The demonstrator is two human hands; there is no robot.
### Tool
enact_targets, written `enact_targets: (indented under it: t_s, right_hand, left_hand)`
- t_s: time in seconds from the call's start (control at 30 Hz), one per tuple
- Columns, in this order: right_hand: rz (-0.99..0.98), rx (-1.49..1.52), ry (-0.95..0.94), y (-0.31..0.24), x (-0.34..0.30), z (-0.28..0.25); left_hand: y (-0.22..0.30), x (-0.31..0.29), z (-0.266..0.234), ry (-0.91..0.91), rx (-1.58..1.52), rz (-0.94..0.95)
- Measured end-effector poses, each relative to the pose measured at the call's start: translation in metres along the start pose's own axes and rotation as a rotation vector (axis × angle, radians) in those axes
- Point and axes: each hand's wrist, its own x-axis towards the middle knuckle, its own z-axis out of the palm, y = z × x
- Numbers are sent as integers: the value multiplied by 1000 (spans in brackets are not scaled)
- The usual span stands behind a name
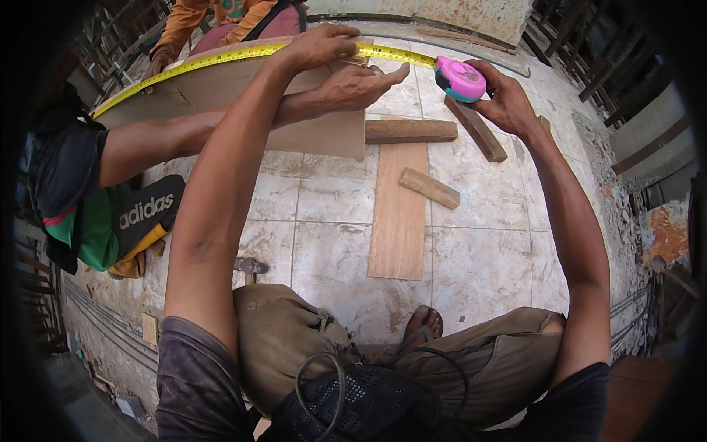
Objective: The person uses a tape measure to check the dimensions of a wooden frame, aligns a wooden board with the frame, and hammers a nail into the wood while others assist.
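The right hand (508,99), at about one o'clock from the centre of the view, is closed around the pink and teal case of a tape measure (460,79), its mouth facing nine o'clock. The yellow blade (228,55) runs out from it toward ten o'clock, passing under the left hand (324,48), just short of twelve. That hand's fingers lie over the blade near the end of a broad wooden panel (191,92); whether they pinch or only press, I cannot tell.

For a true reading, the case is best held level and in line with the panel's edge, the blade drawn taut without twisting, and the left fingers pressing it flat beside the marks rather than over them. The lens bends straight lines, so any real bow in the blade is hard to judge.

Just below the left hand, a co-worker's hand (361,87) points a finger toward two o'clock; it should keep off the blade. Toward ten o'clock, a second co-worker's hand (160,62) is near the blade's far stretch, below an orange sleeve (180,29). That far end needs to sit squarely; its seating is too small to make out.

Further out, a timber offcut (423,131) touches the panel's end at one o'clock, a small block (429,188) rests at two on a flat board (398,243), and a hammer (252,267) lies at eight.
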Motion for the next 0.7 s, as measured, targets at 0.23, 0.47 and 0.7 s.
enact_targets:
  t_s: [0.23, 0.47, 0.7]
  right_hand:
    - [-85, -79, 94, 3, 4, 11]
    - [-80, -110, 125, 11, 6, 13]
    - [-106, -91, 127, 16, 8, 16]
  left_hand:
    - [-4, 1, 6, 114, 13, 44]
    - [-11, 5, 5, 20, 74, 68]
    - [-12, 8, 12, 141, -8, 6]
